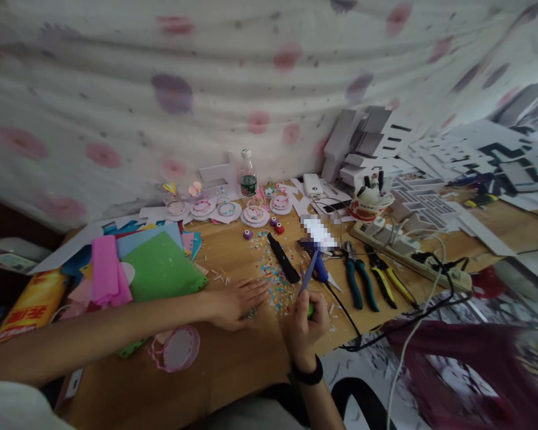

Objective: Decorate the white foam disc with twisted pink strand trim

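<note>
My left hand (240,303) lies flat, palm down, on the wooden table (233,364), its fingers pointing right beside colourful confetti bits (273,278). My right hand (309,319) is closed around a tool with a green part and a slim purple-blue shaft (309,273) pointing up and away. Beyond it rests a blue glue gun (321,269). A black utility knife (283,258) lies among the confetti between and beyond my hands. Near my left forearm is a round piece with a pink beaded edge (182,348).
Green foam sheets (161,266) and a pink roll (104,269) lie left. Small round bead pieces (226,209) and a bottle (248,173) stand behind. Teal pliers (361,278), yellow pliers (388,278), a power strip (412,257) and cables lie right.
</note>
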Tool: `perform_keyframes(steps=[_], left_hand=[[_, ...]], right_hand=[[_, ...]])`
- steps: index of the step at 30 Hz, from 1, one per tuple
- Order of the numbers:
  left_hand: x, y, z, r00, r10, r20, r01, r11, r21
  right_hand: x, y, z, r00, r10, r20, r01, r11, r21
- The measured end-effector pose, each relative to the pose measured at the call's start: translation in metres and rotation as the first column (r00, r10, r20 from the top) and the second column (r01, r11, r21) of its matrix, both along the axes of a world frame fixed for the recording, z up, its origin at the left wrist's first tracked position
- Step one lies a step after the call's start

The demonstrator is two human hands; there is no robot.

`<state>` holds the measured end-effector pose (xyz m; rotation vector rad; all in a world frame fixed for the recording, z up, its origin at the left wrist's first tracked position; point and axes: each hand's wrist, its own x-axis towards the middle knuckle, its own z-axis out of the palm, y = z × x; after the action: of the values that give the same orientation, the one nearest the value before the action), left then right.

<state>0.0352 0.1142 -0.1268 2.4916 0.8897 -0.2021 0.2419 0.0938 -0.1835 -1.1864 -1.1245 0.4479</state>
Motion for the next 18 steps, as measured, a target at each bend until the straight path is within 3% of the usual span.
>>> perform_keyframes(steps=[5,8,13,15,18], left_hand=[[-0.013,-0.019,0.017,1.000,-0.013,-0.026,0.012,1.000,-0.005],[0.002,-0.021,0.024,1.000,0.001,-0.016,0.000,0.999,0.035],[0.042,-0.019,0.008,0.995,-0.096,0.024,0.094,0.993,0.073],[0.043,-0.021,0.001,0.993,-0.112,0.019,0.111,0.991,0.076],[0.026,-0.027,0.000,0.994,-0.111,-0.006,0.111,0.991,0.071]], right_hand=[[-0.002,0.000,-0.001,1.000,0.006,-0.025,-0.006,1.000,-0.014],[-0.001,0.001,-0.001,1.000,-0.016,-0.024,0.016,1.000,-0.016],[0.003,0.002,-0.001,0.995,-0.091,-0.030,0.090,0.996,-0.009],[0.004,0.003,-0.002,0.994,-0.108,-0.032,0.108,0.994,-0.010],[0.002,0.003,-0.003,0.993,-0.114,-0.041,0.113,0.993,-0.017]])
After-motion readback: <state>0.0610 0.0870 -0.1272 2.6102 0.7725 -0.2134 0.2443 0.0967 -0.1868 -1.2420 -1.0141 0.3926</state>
